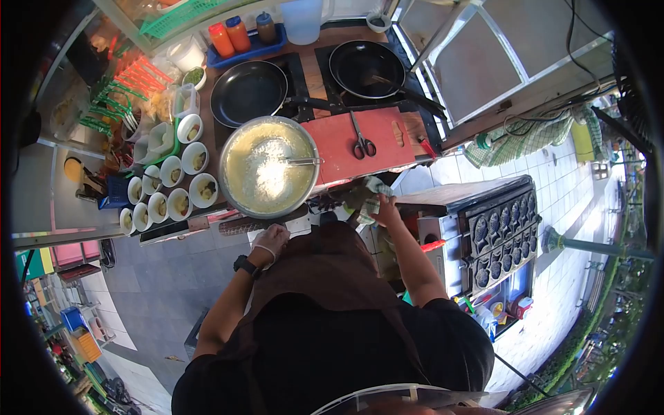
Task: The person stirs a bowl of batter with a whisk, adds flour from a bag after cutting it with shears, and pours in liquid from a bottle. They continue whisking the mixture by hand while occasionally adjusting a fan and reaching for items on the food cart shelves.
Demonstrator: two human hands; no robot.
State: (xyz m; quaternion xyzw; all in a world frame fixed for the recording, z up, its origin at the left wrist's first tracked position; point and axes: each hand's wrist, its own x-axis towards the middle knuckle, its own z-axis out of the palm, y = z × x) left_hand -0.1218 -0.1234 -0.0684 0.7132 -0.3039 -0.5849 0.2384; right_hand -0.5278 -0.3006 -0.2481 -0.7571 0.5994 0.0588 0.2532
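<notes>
My right hand (383,209) grips a green-and-white checked cloth (377,187) just below the counter edge, beside the waffle-style cart. My left hand (272,241), in a clear glove, is near my apron under the counter's front edge. Its fingers look curled in, and whatever they may hold is hidden. A dark watch (245,265) is on that wrist. In front of me a large metal bowl (225,181) holds pale yellow batter (242,162), with a metal utensil (304,161) resting over its rim. Black-handled scissors (363,146) lie on a red cutting board (332,149).
Two black frying pans (249,93) (365,68) sit on stoves at the back. Several white cups (181,203) with food stand at left. Sauce bottles (238,34) fill a blue tray (247,55). A fish-shaped mold griddle (499,235) is at right.
</notes>
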